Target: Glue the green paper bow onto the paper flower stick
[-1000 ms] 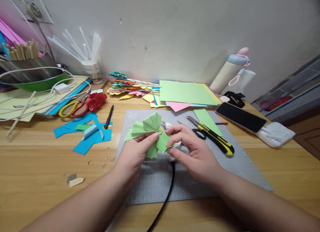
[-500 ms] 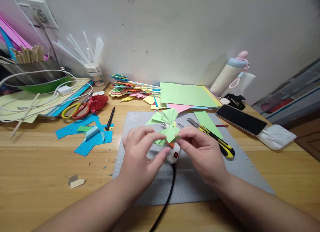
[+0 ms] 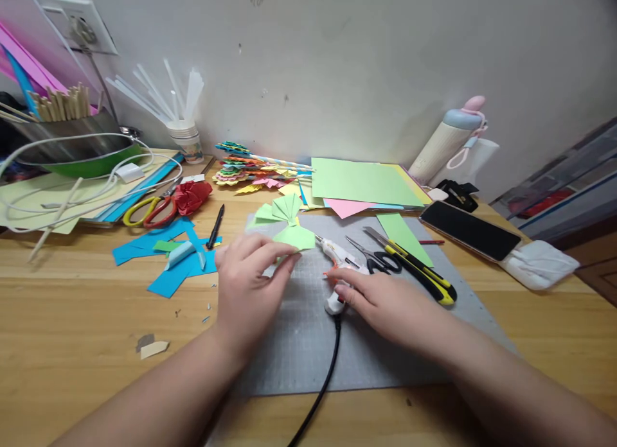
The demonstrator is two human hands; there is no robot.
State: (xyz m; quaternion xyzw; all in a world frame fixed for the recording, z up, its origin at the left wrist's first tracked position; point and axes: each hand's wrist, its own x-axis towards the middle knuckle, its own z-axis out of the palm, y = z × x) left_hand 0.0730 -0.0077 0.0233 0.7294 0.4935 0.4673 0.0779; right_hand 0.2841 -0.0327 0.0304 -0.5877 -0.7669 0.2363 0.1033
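Note:
Between the thumb and fingertips of my left hand (image 3: 258, 280) is the edge of a light green pleated paper fan (image 3: 288, 225), gathered at its middle and spread out like a bow, held above the cutting mat. My right hand (image 3: 373, 299) closes on the handle of a white hot glue gun (image 3: 340, 255) with an orange trigger, which lies on the mat with its nozzle pointing up and left. Black-handled scissors (image 3: 378, 259) lie just beyond that hand, and a black and yellow box cutter (image 3: 424, 273) rests to their right.
Under the tools is a grey cutting mat (image 3: 289, 363), crossed by the glue gun's black cord (image 3: 325, 383). Blue paper scraps (image 3: 166, 286) and a black pen (image 3: 216, 227) lie to the left. A phone (image 3: 470, 230) is on the right. Paper sheets (image 3: 361, 180) are stacked at the back.
My right hand has let go of the green paper fan and moved down onto the glue gun. My left hand has drawn the fan to the left, uncovering the glue gun and scissors.

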